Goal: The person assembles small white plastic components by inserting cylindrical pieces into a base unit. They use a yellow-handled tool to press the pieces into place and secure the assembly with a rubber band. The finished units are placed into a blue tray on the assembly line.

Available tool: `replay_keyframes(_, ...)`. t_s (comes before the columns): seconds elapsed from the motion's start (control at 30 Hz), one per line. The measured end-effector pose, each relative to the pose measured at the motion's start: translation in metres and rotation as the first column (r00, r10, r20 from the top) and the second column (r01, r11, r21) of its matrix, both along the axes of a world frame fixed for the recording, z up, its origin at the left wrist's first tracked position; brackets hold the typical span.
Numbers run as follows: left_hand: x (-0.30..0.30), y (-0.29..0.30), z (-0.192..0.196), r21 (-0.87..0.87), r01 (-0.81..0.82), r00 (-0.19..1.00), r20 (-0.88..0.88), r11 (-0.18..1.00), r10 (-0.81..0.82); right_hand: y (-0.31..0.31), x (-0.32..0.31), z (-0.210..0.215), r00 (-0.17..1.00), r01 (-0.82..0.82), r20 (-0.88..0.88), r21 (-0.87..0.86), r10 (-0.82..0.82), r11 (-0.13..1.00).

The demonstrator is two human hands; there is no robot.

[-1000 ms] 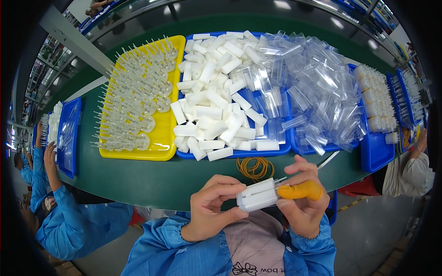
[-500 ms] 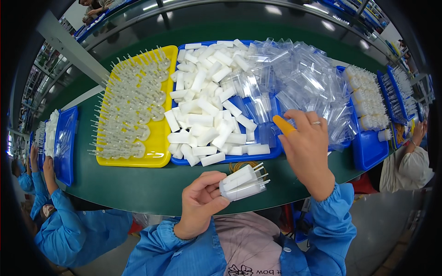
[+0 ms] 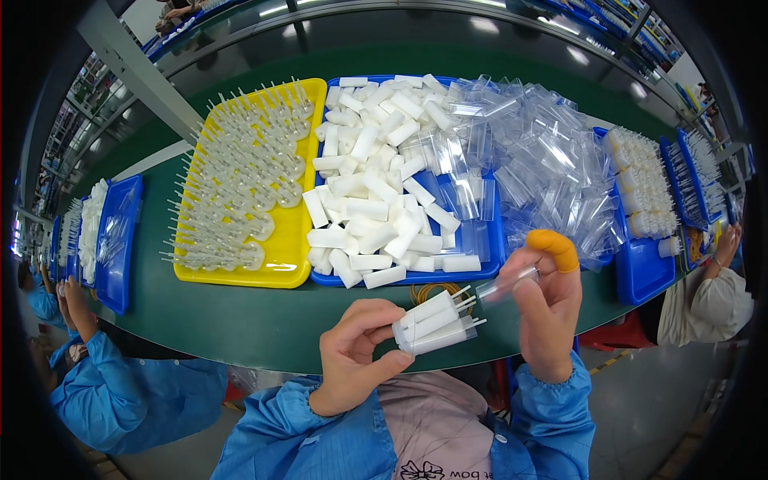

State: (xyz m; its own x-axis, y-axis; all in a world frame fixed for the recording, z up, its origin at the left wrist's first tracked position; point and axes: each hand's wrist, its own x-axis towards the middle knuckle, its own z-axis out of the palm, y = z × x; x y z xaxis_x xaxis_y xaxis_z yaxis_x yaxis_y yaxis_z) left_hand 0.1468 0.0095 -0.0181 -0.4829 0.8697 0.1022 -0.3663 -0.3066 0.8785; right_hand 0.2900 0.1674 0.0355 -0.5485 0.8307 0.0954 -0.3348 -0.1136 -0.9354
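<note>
My left hand (image 3: 350, 358) is closed around the base of a small assembly of white sponge cylinders (image 3: 433, 318) on thin rods, held just past the table's near edge. Its rod ends stick out toward the right, and clear plastic wraps at least the nearest cylinder. A clear plastic sleeve (image 3: 498, 289) is pinched between the thumb and fingers of my right hand (image 3: 548, 316), with an orange finger cot (image 3: 554, 248) on one finger. One end of this sleeve lies close to the rod tips; whether they touch I cannot tell.
Ahead, a yellow tray (image 3: 290, 254) carries rows of rodded bases. Loose white sponge cylinders (image 3: 372, 188) and a heap of clear sleeves (image 3: 552, 152) fill blue trays beside it. Rubber bands (image 3: 432, 291) lie near my hands. Co-workers sit at left and right.
My right hand has drawn back from the sleeve heap toward me, now with a clear sleeve in its fingers. My left hand still grips the assembly.
</note>
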Motion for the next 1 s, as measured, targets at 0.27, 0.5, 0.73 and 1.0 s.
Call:
replay_keyframes(0.27,0.004,0.001,0.003,0.018,-0.133,0.914,-0.385,0.991,0.13,-0.01,0.001,-0.013,0.995,0.033,0.088,0.098,-0.042,0.995)
replay_keyframes(0.5,0.008,0.004,0.022,0.035,-0.255,0.496,-0.853,0.966,0.162,-0.012,0.0,-0.009,0.985,0.027,0.17,0.029,-0.032,0.999)
replay_keyframes(0.73,0.01,0.008,0.022,0.015,-0.223,0.4,-0.91,0.975,0.106,-0.005,-0.004,-0.002,0.945,-0.061,0.325,0.067,0.036,0.996)
replay_keyframes(1.0,0.01,0.007,0.015,0.056,-0.15,0.3,-0.949,0.987,0.1,0.012,-0.006,-0.007,0.915,-0.219,0.32,-0.117,0.246,0.969)
